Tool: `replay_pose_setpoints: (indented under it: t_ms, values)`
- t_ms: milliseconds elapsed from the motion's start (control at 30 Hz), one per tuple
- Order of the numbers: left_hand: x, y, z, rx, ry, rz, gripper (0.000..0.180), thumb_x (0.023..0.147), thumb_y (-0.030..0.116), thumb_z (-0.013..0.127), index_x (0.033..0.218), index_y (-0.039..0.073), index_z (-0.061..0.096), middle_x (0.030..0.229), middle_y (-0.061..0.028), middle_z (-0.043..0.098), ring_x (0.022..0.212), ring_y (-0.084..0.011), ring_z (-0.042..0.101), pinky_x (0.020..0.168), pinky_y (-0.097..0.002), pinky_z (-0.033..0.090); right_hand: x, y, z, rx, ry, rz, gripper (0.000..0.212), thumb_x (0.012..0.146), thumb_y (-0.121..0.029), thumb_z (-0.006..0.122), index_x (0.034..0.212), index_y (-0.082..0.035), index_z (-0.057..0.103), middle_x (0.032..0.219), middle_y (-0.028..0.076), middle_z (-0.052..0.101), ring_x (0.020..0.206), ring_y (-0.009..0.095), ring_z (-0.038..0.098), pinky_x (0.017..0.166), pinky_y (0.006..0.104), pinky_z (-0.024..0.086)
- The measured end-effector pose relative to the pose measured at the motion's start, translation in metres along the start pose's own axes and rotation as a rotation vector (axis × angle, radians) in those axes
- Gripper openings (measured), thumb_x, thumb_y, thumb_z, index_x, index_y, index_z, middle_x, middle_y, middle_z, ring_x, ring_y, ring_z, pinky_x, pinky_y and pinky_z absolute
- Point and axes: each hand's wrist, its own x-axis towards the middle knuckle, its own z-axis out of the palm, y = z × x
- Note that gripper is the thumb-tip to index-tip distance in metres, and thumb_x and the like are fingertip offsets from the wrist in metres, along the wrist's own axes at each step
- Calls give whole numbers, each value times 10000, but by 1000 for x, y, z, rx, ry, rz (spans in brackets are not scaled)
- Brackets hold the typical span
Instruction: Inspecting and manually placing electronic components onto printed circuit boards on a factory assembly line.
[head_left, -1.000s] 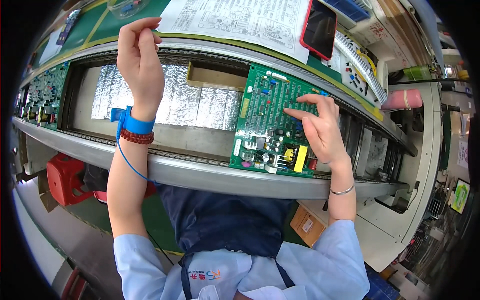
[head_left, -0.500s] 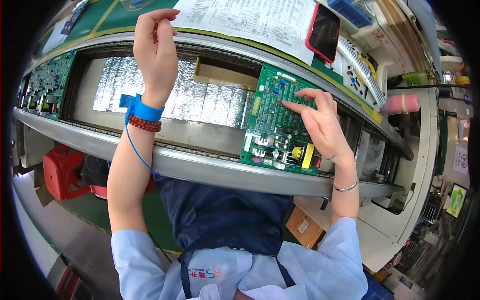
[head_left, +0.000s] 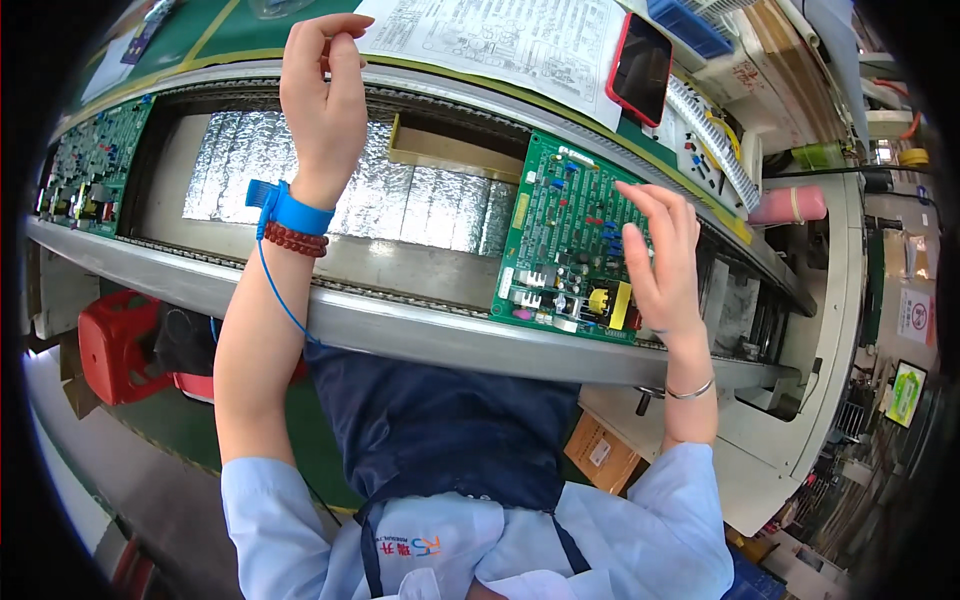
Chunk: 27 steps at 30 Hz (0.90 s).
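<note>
My right hand is over the right side of a green circuit board, fingers apart and slightly bent, with nothing visible in it. The board carries many small parts, a yellow-and-black transformer and white connectors at its near end. It lies across the metal rails of a conveyor. My left hand is raised over the conveyor's far rail, left of the board, with its fingers curled in toward the thumb. Whatever those fingers hold, if anything, is hidden. A blue wrist strap with a cord is on my left wrist.
Another populated board sits at the conveyor's left end. A tan bar crosses between the rails. Beyond lie a printed diagram sheet, a red-cased phone, a white tray of small parts and a blue bin.
My right hand has drawn back to the right, its pointing fingers leaving the middle of the board and spreading. The left hand stays curled, shifted slightly right in the picture.
</note>
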Motion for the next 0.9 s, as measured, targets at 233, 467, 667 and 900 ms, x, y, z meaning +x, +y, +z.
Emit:
replay_pose_setpoints:
  t_ms: [233,467,667,900]
  values:
    - [0,5,0,-25,6,-64,175,911,65,436,962,23,598,909,-47,572,679,-94,519,634,-225,424,-25,-5,1,-285,73,-4,464,793,-108,608,1242,-114,490,1204,76,467,1091,272,426,921,392,297]
    - [0,11,1,-44,12,-71,174,913,65,435,958,19,596,912,-45,573,682,-91,515,633,-224,422,-37,-3,12,-375,98,24,480,773,-50,579,1237,-128,487,1193,62,473,1092,270,429,930,405,296]
    - [-2,12,-2,-55,12,-109,180,916,61,424,962,19,592,902,-46,567,691,-88,508,637,-221,416,-33,-13,3,-401,90,10,450,789,-66,575,1228,-124,494,1183,56,481,1094,258,432,931,399,290]
    - [2,17,-2,-37,15,-117,171,914,48,421,947,1,582,880,-48,551,682,-90,487,627,-220,400,-3,-61,16,-115,-105,-204,363,823,-238,599,1146,-91,527,1052,57,570,1006,194,528,912,385,314]
